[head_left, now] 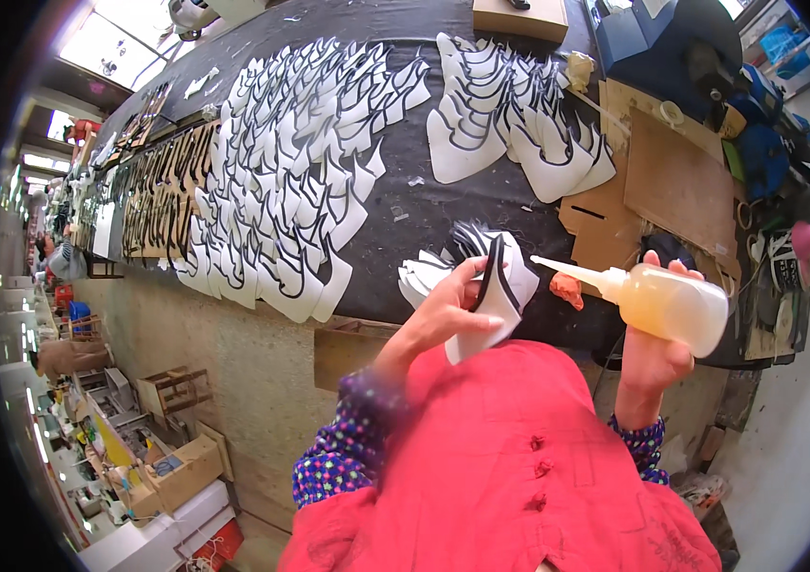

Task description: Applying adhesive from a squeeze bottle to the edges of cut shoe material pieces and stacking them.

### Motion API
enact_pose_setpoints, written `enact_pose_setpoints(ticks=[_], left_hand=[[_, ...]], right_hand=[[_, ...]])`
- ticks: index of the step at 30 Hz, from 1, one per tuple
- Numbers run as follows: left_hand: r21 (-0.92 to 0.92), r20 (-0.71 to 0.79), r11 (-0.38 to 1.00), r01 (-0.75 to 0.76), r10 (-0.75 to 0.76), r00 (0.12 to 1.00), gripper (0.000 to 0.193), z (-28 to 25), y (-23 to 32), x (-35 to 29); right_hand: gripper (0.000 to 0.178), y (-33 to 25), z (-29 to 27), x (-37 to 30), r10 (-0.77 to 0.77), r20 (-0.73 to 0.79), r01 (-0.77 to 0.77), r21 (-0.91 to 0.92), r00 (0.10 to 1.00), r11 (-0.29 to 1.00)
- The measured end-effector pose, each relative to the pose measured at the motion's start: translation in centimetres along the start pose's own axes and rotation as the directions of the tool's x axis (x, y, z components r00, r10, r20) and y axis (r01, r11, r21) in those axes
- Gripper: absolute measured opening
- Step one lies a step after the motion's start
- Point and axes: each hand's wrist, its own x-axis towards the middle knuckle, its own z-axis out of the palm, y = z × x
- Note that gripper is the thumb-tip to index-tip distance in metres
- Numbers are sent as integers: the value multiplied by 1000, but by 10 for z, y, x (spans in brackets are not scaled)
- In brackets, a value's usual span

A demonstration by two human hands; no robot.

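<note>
My left hand (435, 316) is closed around a white curved piece with a black edge (494, 303), which looks like a shoe upper. Its thumb lies across the white face. In my right hand (646, 360) is a clear squeeze bottle (674, 310) of yellowish liquid, tilted on its side. The bottle's long pale nozzle (569, 268) points left toward the held piece, with a gap between them. Just behind my left hand, a small heap of similar white pieces (419, 276) rests at the table's near edge, partly hidden by the hand.
Overlapping rows of white pieces (290, 172) cover the dark table's left middle; another group (467, 133) lies farther back. An orange crumpled lump (567, 290) sits below the nozzle. Cardboard sheets (676, 181) and a blue machine (662, 57) occupy the right side. Dark strips (162, 195) lie far left.
</note>
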Motion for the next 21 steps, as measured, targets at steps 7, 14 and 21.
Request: enact_pose_setpoints(ticks=[7, 14, 21], left_hand=[[-297, 131, 954, -36, 78, 988, 80, 39, 62, -45], [-141, 209, 989, -34, 64, 976, 82, 36, 55, -52], [-101, 165, 993, -58, 74, 984, 80, 42, 61, -53]], right_hand=[[95, -16, 3, -4, -176, 104, 184, -74, 979, 980], [93, -20, 9, -1, -133, 363, 80, 156, 922, 985], [94, -20, 10, -9, -162, 193, 163, 6, 968, 987]])
